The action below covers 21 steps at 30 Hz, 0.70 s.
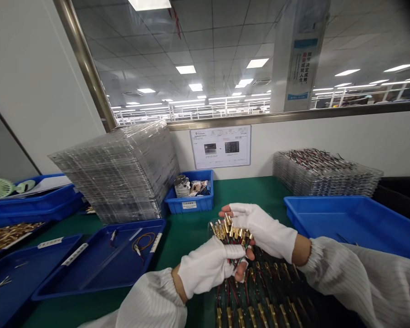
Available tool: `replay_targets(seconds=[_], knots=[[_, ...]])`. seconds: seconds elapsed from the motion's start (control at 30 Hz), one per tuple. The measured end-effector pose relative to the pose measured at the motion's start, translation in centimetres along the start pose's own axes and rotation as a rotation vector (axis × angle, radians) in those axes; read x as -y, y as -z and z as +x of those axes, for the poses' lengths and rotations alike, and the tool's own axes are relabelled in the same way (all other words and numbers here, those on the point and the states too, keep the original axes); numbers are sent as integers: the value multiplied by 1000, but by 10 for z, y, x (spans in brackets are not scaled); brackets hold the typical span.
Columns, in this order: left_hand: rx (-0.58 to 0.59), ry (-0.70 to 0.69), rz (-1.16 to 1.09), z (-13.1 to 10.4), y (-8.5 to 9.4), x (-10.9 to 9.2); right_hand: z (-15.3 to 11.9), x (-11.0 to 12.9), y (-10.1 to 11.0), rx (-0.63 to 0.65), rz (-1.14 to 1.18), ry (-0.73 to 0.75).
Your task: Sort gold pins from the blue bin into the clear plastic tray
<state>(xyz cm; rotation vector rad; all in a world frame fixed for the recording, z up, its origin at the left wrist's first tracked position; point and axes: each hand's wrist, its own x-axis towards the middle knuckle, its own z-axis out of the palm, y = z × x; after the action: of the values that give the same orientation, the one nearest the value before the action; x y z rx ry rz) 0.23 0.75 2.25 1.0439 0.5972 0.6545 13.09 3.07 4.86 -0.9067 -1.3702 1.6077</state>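
My left hand, in a white glove with bare fingertips, is closed around a bundle of brass-ended parts with thin red, green and black wires. My right hand, gloved the same way, cups the far right side of the bundle, its fingers bent around the brass ends. Below both hands lies a clear tray on a dark surface, with rows of similar brass parts and wires. Part of the tray is hidden by my hands and right sleeve.
Blue trays with a few wired pieces lie left. A tall stack of clear trays and a small blue bin stand behind. At right are a blue tray and stacked filled trays.
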Motion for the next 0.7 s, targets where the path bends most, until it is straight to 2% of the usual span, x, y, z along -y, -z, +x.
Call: replay_targets(seconds=[0.23, 0.37, 0.53, 0.7], knots=[[17, -16, 28, -2, -2, -2, 0, 4, 6, 55, 154, -86], [0, 6, 34, -2, -3, -2, -4, 6, 3, 54, 76, -69], [1, -11, 35, -1, -2, -3, -6, 8, -1, -21, -71, -61], [4, -33, 43, 0, -2, -3, 0, 2, 1, -66, -76, -4]])
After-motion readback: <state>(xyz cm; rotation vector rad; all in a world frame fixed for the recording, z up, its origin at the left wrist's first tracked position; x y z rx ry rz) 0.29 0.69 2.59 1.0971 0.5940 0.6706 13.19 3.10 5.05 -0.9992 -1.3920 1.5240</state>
